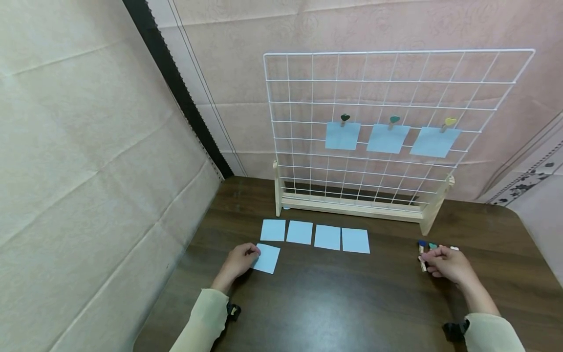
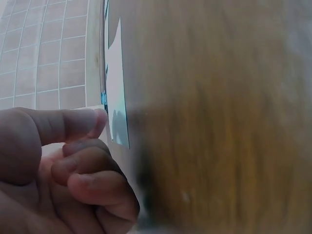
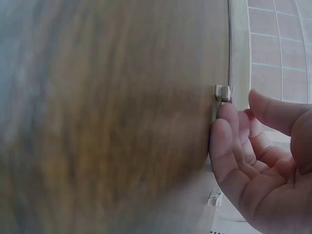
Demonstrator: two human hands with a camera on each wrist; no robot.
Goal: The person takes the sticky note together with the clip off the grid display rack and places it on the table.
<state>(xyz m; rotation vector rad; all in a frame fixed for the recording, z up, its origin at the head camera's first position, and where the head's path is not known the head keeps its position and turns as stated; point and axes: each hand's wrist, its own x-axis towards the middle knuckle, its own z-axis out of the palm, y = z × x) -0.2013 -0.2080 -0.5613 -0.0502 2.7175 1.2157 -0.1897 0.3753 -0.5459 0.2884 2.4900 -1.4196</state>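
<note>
Head view high, facing forward-down; wrist views near tabletop, rolled sideways; all share white grid.

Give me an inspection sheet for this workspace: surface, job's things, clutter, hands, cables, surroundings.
Surface: dark wooden table, glossy in front.
Job's things: four blue sheets in a row; near sheet, skewed; three hung sheets on the grid rack, under heart-topped clips; loose clips at right.
Clutter: blue sliver by the grid rack's base, too small to identify.
Hands: left hand pinches the near sheet; right hand at the loose clips, grip unclear.
Cables: nothing seen.
Surroundings: pale cloth at left, black strip along it.
</note>
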